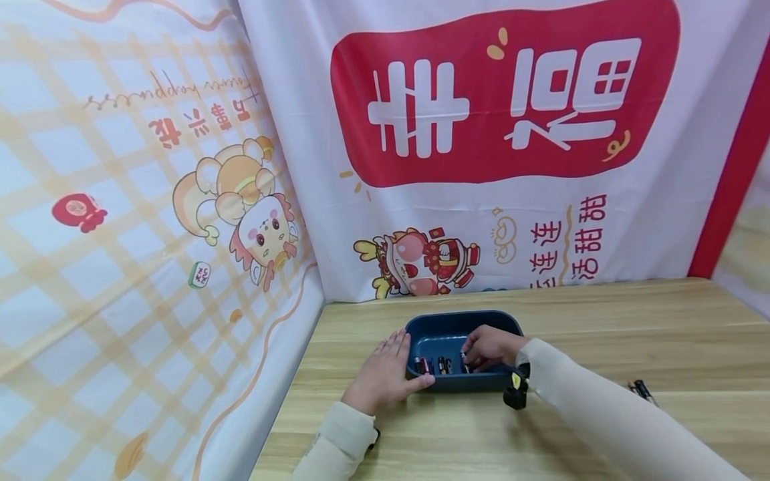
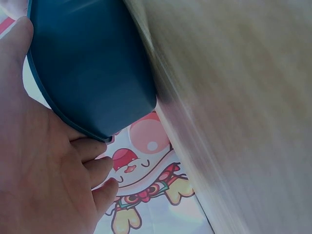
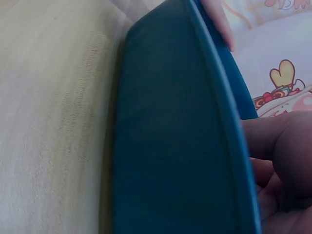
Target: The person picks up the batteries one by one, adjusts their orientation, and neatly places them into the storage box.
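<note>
A dark blue box [image 1: 466, 384] with rounded corners stands on the table. My left hand [image 1: 385, 374] rests against its left end, fingers stretched along the rim and thumb at the near rim. In the left wrist view, the fingertips meet the rim of the box [image 2: 92, 73]. My right hand [image 1: 490, 347] reaches inside, its fingers bent down around a small battery [image 1: 465, 364] that they partly cover. To its left lie dark batteries [image 1: 444, 365] and reddish batteries [image 1: 424, 365], grouped along the near wall. From the right wrist, the near wall hides the fingertips of the right hand [image 3: 287, 165].
Dark batteries [image 1: 644, 391] lie on the wooden table [image 1: 601, 321] at the right, partly behind the right sleeve [image 1: 601, 407]. A printed cloth [image 1: 289, 133] hangs along the back, and another patterned cloth [image 1: 120, 300] borders the table's left side.
</note>
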The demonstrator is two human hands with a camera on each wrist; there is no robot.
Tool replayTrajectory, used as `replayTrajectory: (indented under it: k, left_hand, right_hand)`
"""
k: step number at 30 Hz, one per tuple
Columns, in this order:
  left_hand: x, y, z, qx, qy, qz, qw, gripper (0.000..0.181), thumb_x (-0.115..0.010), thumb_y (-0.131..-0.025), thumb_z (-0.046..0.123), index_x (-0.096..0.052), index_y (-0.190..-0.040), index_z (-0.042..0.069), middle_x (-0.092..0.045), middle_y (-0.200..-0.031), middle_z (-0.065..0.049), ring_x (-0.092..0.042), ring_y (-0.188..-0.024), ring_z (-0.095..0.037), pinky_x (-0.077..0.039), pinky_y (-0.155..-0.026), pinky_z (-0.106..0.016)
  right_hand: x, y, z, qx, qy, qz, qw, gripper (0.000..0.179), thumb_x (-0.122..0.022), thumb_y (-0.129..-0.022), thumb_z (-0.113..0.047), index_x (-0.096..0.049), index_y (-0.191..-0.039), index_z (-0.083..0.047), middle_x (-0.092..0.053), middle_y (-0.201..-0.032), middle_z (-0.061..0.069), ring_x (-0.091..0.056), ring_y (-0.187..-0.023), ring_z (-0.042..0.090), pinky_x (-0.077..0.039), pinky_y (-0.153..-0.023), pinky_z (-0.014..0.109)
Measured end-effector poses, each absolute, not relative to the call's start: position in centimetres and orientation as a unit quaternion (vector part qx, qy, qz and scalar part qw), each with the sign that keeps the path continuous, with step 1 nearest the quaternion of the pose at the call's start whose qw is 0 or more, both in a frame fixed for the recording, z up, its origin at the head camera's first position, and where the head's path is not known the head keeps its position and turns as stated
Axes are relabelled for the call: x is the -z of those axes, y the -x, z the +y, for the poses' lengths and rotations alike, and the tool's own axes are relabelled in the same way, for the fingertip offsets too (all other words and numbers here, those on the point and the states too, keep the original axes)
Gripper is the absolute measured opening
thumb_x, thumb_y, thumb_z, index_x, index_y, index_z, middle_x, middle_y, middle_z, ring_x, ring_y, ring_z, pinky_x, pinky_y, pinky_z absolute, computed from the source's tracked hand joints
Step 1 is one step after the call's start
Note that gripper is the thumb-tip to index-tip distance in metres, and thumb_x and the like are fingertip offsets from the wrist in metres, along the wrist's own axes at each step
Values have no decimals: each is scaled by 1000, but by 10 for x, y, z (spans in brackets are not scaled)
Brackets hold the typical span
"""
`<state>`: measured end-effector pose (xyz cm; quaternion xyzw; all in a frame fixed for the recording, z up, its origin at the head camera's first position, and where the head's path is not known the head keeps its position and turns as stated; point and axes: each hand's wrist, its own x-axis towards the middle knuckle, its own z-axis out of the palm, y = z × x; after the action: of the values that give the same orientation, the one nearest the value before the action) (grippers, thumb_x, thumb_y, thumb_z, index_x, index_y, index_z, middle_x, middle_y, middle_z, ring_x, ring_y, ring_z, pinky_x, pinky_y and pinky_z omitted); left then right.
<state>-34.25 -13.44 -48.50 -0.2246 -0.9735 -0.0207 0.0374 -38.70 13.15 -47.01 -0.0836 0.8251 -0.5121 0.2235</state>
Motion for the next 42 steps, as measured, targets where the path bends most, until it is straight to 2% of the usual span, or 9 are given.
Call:
replayTrajectory:
  k: [20,26,31,42]
  left_hand:
    - [486,345,-134,16,221,-975,28,111,-27,-81,87,-18,-156,6,-14,-161,-10,-12,-147,-25,-16,-116,-43]
    - [485,345,-133,22,221,-975,29,109,-31,-82,85,-18,-155,6,-14,-161,-9,-12,-147,-25,-16,-116,-43]
    - [486,345,-133,18,216,-976,25,110,-28,-81,86,-17,-156,7,-13,-161,-8,-10,-147,-24,-15,-116,-42]
    - [486,345,-133,22,223,-974,32,110,-29,-81,86,-19,-155,5,-15,-161,-10,-13,-147,-26,-17,-116,-43]
  right_hand:
    - [477,384,115,446,87,869,194,9,-69,-87,-3,-68,-95,0,-65,-85,7,-62,-76,22,-54,-69,35]
    - [479,386,113,443,77,872,191,7,-70,-87,-4,-69,-93,-2,-66,-84,7,-63,-75,21,-53,-69,34]
    - [479,389,110,441,68,874,190,5,-69,-87,-5,-70,-91,-3,-66,-84,6,-63,-76,20,-53,-70,33]
    - [485,394,103,427,69,885,171,8,-68,-88,-6,-71,-81,-4,-66,-77,5,-63,-68,19,-52,-61,31]
